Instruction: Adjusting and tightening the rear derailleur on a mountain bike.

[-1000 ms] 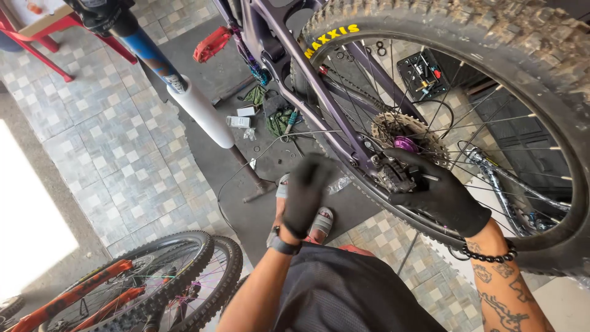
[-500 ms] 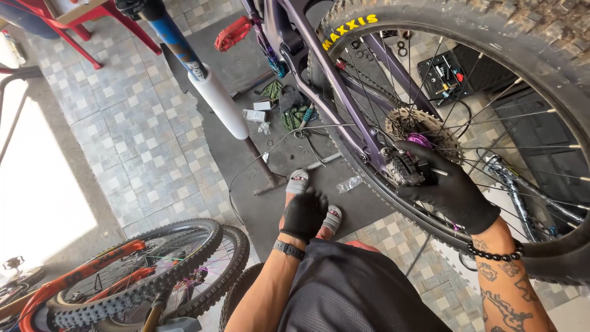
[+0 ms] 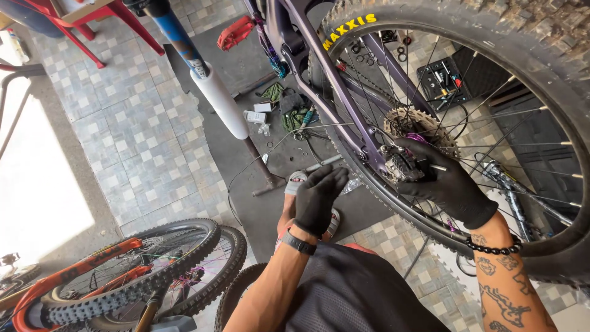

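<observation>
The right hand (image 3: 448,184), in a black glove, reaches through the spokes of the rear wheel (image 3: 528,80) and its fingers (image 3: 413,147) grasp the derailleur (image 3: 402,166), which sits at the wheel's hub just below the cassette (image 3: 418,123) on the purple frame (image 3: 344,104). The left hand (image 3: 316,197), also gloved, hangs free just left of the tyre, fingers loosely curled and holding nothing. Tools (image 3: 289,104) lie on the dark mat (image 3: 246,67) below.

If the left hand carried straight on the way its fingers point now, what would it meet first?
The left hand points up and right, toward the knobby rear tyre and purple frame stay. Probably the tyre first, though depth is unclear from this single view.
</observation>
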